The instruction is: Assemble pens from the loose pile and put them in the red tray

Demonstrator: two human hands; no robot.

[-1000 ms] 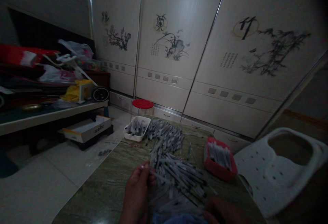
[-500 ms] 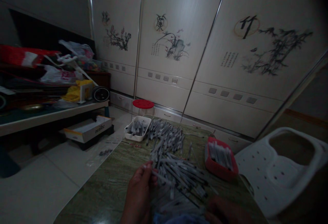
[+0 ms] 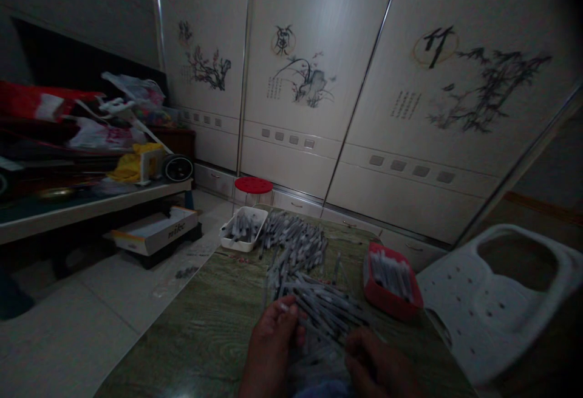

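My left hand [image 3: 276, 340] is closed in a pinch on a thin pen-like stick [image 3: 314, 327], which slants down to the right. The other end of the stick reaches toward my right hand [image 3: 376, 358], whose fingers are curled at the right of the near pile; what they hold, if anything, is too dark to make out. A large pile of clear and dark pen-like sticks [image 3: 296, 240] runs along the table. More of them lie in a white basket [image 3: 225, 243] at the far left and in a red basket [image 3: 389, 304] at the right.
The green wood-grain table [image 3: 191, 325] fills the lower middle. Beyond it are a red stool [image 3: 254, 186] and patterned cabinet doors [image 3: 300, 161]. A white plastic chair [image 3: 478, 325] stands at the right. On the left, a low bench [image 3: 113, 202] holds bags and a toy, near a shoe box [image 3: 155, 234].
My left hand has moved right with the stick. My right hand has come in from the lower right, up and left toward my left hand.
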